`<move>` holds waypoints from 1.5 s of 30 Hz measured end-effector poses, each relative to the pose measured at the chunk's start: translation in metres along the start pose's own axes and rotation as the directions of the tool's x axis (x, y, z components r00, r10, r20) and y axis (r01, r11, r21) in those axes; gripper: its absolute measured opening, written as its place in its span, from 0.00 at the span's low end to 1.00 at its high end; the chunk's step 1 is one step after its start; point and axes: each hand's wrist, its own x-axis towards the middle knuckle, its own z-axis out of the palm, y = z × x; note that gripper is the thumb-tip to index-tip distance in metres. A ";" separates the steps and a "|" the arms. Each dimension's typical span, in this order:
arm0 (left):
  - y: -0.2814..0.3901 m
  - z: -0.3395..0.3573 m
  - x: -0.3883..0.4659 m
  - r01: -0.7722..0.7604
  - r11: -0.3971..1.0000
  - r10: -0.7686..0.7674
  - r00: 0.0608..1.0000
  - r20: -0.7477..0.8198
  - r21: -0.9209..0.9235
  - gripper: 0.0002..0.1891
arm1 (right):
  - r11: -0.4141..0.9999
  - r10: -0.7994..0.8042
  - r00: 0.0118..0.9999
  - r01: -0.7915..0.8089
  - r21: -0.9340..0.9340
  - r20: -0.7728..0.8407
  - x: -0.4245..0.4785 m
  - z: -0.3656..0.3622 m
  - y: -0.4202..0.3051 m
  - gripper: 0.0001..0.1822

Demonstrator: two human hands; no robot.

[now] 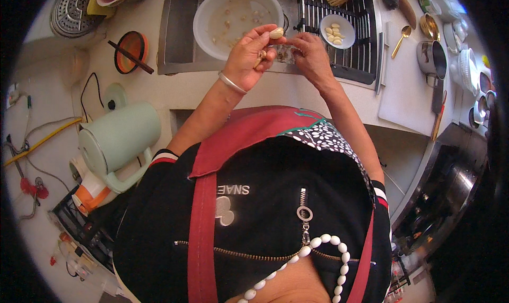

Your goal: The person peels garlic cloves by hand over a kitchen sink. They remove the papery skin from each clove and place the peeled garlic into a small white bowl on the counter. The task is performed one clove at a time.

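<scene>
My left hand (250, 54) is raised over the front of the sink, pinching a garlic clove (276, 33) between thumb and forefinger. More garlic (260, 59) is held under its curled lower fingers. Just to the right, my right hand (312, 56) has its fingertips close to the clove; whether they touch it is unclear. Behind my left hand, a large white basin (199, 29) in the sink holds cloudy water with bits of garlic and skin. A small white bowl (348, 27) with several peeled cloves stands on the black rack, right of my right hand.
Chopsticks lie across an orange bowl (144, 50) left of the steel sink (179, 66). Nearer on the left is a pale green kettle (123, 136). On the right are a white cutting board (397, 100), a golden spoon (401, 40), a metal pot (431, 60) and a cleaver (438, 96).
</scene>
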 end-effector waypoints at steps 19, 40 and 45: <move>-0.022 -0.009 0.011 0.181 0.919 -0.197 0.980 -0.009 -0.350 0.14 | 0.831 0.497 0.858 -0.430 0.352 -0.127 0.002 -0.040 0.056 0.17; -0.009 0.006 0.005 0.199 0.898 -0.118 0.968 0.220 -0.394 0.29 | 0.950 0.012 0.990 0.033 0.312 -0.140 -0.010 -0.040 -0.041 0.07; -0.012 0.017 -0.001 0.073 0.997 -0.075 0.995 0.067 0.041 0.17 | 0.984 0.062 0.982 -0.030 0.176 -0.177 -0.010 -0.046 -0.040 0.07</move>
